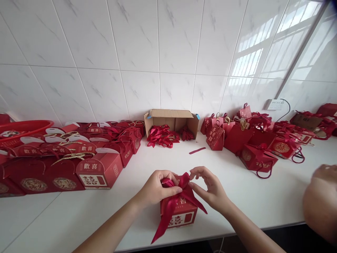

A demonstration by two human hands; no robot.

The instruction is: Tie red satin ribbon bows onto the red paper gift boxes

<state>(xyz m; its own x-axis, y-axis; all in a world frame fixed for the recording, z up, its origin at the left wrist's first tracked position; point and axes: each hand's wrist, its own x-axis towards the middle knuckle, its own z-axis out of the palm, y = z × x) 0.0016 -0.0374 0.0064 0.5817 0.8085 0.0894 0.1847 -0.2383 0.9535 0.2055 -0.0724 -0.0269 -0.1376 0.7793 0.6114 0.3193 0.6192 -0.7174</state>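
From the head camera: grips 1 loop of the red ribbon (177, 201) with the left hand (155, 189), fingers curled tight around it; nips the other loop between thumb and forefinger of the right hand (211, 189). Works atop the small red box (184, 215), near the front edge of the white tabletop (244, 200). Faces an open cardboard box (171, 117) by the wall.

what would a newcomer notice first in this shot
Front and centre, the left hand and right hand pinch a red ribbon bow on top of a small red box near the front edge of the white counter. Rows of red gift boxes crowd the left side, a heap of red bags fills the right, and an open cardboard box spilling ribbons sits against the tiled wall.
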